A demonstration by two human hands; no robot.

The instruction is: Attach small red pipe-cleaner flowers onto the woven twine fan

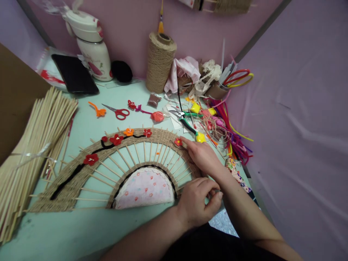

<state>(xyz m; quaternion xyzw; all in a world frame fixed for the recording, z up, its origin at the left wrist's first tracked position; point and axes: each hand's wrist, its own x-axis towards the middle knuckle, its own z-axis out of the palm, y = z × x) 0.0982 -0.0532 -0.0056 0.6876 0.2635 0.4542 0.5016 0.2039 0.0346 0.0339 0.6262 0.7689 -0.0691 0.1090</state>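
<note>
A fan-shaped woven twine piece [81, 170] lies on the pale green table, with wooden sticks as ribs and a pink fabric half-circle [145, 190] at its base. Red and orange flowers and a black branch decorate its outer band. My right hand [202, 156] rests flat on the fan's right end, a fingertip pressing beside a small red flower [178, 142]. My left hand [197, 203] is curled at the fan's lower right corner, fingers pinched together on something I cannot make out.
A bundle of bamboo sticks [29, 145] lies at the left. Red scissors [117, 112], green-handled snips [185, 119], a twine spool [160, 61], pipe cleaners [233, 134], a dark phone [74, 74] and a white appliance [92, 43] stand behind the fan.
</note>
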